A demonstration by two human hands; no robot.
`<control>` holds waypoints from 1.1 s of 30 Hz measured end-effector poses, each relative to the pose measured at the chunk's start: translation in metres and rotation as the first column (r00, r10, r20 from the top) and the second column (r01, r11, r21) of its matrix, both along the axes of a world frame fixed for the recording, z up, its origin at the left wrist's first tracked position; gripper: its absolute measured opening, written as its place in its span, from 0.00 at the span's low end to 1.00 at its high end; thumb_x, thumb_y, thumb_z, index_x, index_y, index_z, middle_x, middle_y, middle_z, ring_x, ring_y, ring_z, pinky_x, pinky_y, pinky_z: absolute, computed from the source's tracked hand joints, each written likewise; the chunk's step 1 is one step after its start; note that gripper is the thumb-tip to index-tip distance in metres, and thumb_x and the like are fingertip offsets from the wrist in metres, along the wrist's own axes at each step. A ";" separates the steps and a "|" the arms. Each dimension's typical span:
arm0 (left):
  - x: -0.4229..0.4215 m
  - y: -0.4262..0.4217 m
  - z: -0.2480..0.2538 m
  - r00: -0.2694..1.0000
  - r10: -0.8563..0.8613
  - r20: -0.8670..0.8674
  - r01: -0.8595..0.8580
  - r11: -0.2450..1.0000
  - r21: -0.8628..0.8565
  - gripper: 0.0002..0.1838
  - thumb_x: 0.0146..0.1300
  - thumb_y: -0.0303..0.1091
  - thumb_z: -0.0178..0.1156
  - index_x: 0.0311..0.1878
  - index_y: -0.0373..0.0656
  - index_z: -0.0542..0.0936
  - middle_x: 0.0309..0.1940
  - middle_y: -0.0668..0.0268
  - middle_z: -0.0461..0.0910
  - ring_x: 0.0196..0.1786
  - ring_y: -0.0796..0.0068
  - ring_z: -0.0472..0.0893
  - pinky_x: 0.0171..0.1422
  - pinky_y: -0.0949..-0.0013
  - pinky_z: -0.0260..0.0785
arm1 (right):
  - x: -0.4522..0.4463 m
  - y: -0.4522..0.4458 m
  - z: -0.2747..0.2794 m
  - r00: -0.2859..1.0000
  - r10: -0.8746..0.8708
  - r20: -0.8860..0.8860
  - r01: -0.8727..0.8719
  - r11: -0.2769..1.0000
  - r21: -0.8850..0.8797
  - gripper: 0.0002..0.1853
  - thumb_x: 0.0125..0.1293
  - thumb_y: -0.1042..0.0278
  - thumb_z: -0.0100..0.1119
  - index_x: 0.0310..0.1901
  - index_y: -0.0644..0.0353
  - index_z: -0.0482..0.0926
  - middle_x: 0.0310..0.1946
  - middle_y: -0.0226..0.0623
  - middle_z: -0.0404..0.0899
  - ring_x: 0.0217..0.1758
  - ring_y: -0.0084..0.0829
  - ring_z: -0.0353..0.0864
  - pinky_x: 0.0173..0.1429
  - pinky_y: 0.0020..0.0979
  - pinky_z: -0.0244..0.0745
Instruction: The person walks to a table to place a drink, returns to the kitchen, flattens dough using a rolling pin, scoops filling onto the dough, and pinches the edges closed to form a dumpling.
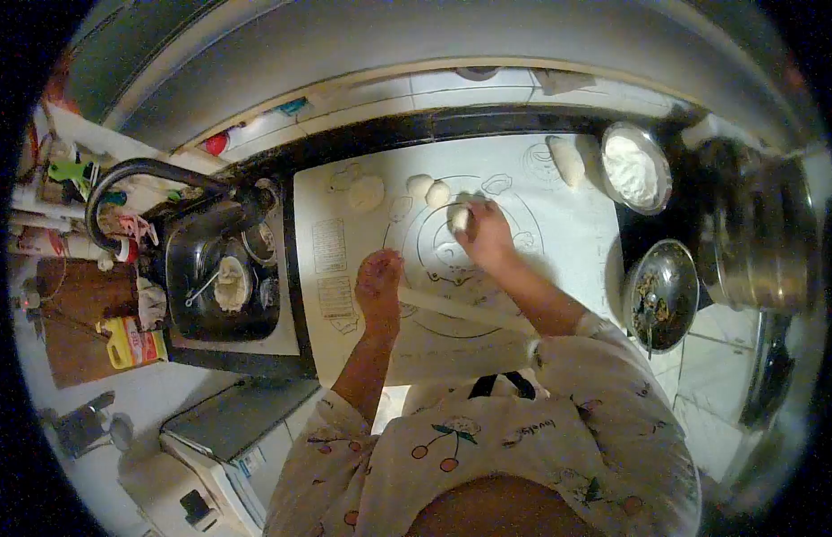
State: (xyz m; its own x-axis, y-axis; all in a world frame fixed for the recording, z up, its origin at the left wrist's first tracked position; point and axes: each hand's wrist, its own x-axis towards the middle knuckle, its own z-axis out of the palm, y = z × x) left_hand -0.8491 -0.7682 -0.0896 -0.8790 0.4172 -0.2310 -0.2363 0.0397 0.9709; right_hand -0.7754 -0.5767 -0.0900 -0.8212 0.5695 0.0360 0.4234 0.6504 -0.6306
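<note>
Pale dough point(458, 220), long axis forward

I watch the right hand point(485, 234) pinch a small pale lump of dough point(459, 219) above a white printed mat point(577, 259); the left hand point(379, 273) is beside a long, pale rolling pin point(470, 310). Beyond them I see two round, whitish dough balls point(437, 193) together, a flat pale dough disc point(367, 192), and, far right, an elongated pale dough roll point(568, 163) near a shiny metal bowl point(664, 190) of white powder point(631, 170).
</note>
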 end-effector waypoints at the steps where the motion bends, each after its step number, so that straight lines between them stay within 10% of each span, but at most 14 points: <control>1: 0.003 -0.004 -0.006 0.990 -0.015 0.141 -0.005 0.990 0.141 0.20 0.58 0.32 0.60 0.52 0.36 0.70 0.45 0.65 0.74 0.44 0.74 0.76 0.49 0.70 0.70 | 0.009 -0.011 0.014 1.000 -0.009 -0.026 0.006 0.992 -0.127 0.25 0.47 0.67 0.65 0.48 0.67 0.71 0.46 0.53 0.72 0.47 0.49 0.73 0.51 0.40 0.71; 2: 0.006 -0.005 0.002 0.971 -0.183 0.155 0.177 0.983 0.048 0.20 0.59 0.32 0.60 0.53 0.36 0.70 0.45 0.64 0.74 0.44 0.73 0.76 0.49 0.70 0.70 | 0.021 -0.028 0.002 0.988 0.084 -0.130 -0.078 0.996 0.047 0.26 0.46 0.68 0.65 0.49 0.67 0.70 0.47 0.52 0.71 0.46 0.49 0.73 0.50 0.40 0.71; 3: 0.007 -0.003 0.020 0.919 -0.349 0.183 0.361 0.932 -0.039 0.20 0.59 0.31 0.59 0.53 0.36 0.70 0.45 0.64 0.75 0.44 0.73 0.76 0.50 0.70 0.70 | 0.027 -0.050 0.042 0.997 0.068 0.041 -0.055 0.962 -0.266 0.27 0.46 0.67 0.66 0.50 0.66 0.70 0.47 0.51 0.71 0.48 0.49 0.72 0.52 0.41 0.70; 5: 0.014 -0.006 0.024 0.845 -0.455 0.280 0.481 0.876 -0.027 0.20 0.60 0.31 0.58 0.55 0.36 0.69 0.45 0.63 0.75 0.45 0.73 0.76 0.50 0.70 0.71 | 0.041 -0.079 0.007 0.948 0.296 -0.119 -0.288 0.954 0.081 0.30 0.45 0.64 0.68 0.52 0.62 0.70 0.48 0.49 0.70 0.53 0.49 0.70 0.56 0.40 0.68; 7: 0.024 -0.020 0.013 0.840 -0.367 0.399 0.346 0.930 0.126 0.21 0.60 0.31 0.58 0.56 0.36 0.68 0.45 0.63 0.75 0.45 0.72 0.76 0.49 0.70 0.71 | 0.048 -0.090 0.024 0.948 0.274 -0.164 -0.295 0.948 -0.122 0.31 0.43 0.64 0.68 0.52 0.61 0.71 0.49 0.49 0.70 0.53 0.50 0.69 0.56 0.41 0.67; 10: 0.022 -0.048 0.009 0.905 -0.405 0.132 0.425 0.882 -0.206 0.18 0.58 0.31 0.59 0.51 0.38 0.72 0.42 0.63 0.76 0.45 0.73 0.76 0.48 0.71 0.70 | 0.076 -0.086 0.015 0.961 0.187 -0.204 -0.184 0.982 0.031 0.29 0.44 0.64 0.68 0.50 0.62 0.71 0.45 0.49 0.71 0.53 0.50 0.69 0.53 0.42 0.68; 13: 0.036 -0.072 -0.008 0.864 -0.503 0.022 0.474 0.798 -0.372 0.15 0.58 0.32 0.59 0.48 0.39 0.74 0.40 0.61 0.77 0.45 0.69 0.77 0.49 0.69 0.70 | 0.101 -0.081 0.001 0.945 0.176 0.276 -0.183 0.983 0.000 0.26 0.49 0.63 0.66 0.50 0.63 0.71 0.42 0.49 0.71 0.51 0.49 0.70 0.50 0.42 0.68; 18: 0.045 -0.062 -0.033 0.617 -0.770 -0.166 0.585 0.589 -0.557 0.17 0.59 0.39 0.55 0.48 0.41 0.74 0.45 0.54 0.75 0.51 0.58 0.74 0.56 0.59 0.64 | 0.134 -0.079 -0.063 0.990 -0.139 0.027 0.140 0.923 -0.360 0.21 0.53 0.68 0.63 0.49 0.62 0.71 0.41 0.48 0.71 0.47 0.49 0.71 0.46 0.42 0.69; 20: 0.042 -0.041 -0.033 0.447 -0.867 -0.222 0.577 0.469 -0.669 0.20 0.59 0.43 0.53 0.51 0.41 0.73 0.50 0.50 0.71 0.56 0.55 0.70 0.61 0.53 0.58 | 0.138 -0.080 -0.010 0.982 -0.111 0.150 0.107 0.994 0.032 0.18 0.54 0.73 0.60 0.48 0.64 0.71 0.41 0.49 0.71 0.45 0.49 0.71 0.45 0.39 0.70; 26: 0.052 0.010 -0.025 0.355 -0.748 -0.560 0.052 0.614 -0.787 0.36 0.57 0.50 0.53 0.63 0.36 0.63 0.66 0.46 0.54 0.70 0.48 0.49 0.69 0.39 0.29 | 0.164 -0.075 -0.001 0.973 -0.222 -0.066 0.225 0.974 0.039 0.18 0.53 0.75 0.60 0.48 0.63 0.71 0.41 0.51 0.70 0.42 0.49 0.71 0.44 0.40 0.69; 33: 0.052 0.018 -0.022 0.260 -0.895 -0.361 0.152 0.407 -0.900 0.44 0.55 0.56 0.54 0.67 0.36 0.53 0.69 0.49 0.44 0.72 0.49 0.38 0.69 0.38 0.24 | 0.171 -0.077 -0.014 0.977 -0.140 -0.158 0.152 0.986 0.066 0.18 0.53 0.76 0.59 0.47 0.65 0.70 0.39 0.50 0.70 0.40 0.48 0.70 0.43 0.40 0.68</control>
